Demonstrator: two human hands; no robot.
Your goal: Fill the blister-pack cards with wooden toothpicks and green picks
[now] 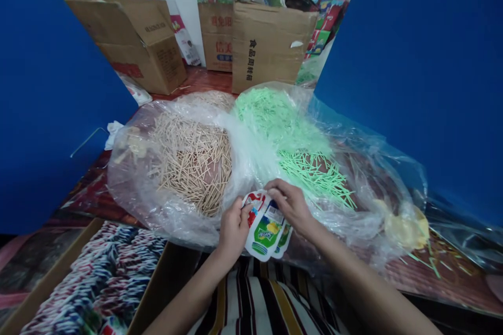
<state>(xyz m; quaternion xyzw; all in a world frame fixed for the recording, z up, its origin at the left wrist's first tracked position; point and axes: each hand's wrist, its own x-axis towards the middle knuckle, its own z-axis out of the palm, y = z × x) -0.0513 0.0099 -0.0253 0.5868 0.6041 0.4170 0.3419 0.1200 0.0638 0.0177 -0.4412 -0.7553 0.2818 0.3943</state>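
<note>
Several bottle-shaped printed packets (264,231), green, red and white, are held together in front of my body. My left hand (234,223) pinches their left edge, thumb on the front. At their upper right, the curled fingers of my right hand (290,204) grip the top edge. Just beyond my hands lie two clear plastic bags, spread open. Thin tan sticks (196,167) fill the left one, and bright green sticks (318,175) lie in the right one, nearest my right hand.
A cardboard box (98,227) packed with rows of similar packets stands at the lower left. Cardboard cartons (271,49) stand along the back. Blue panels (416,78) rise on both sides. A yellowish crumpled piece (408,227) lies at the right.
</note>
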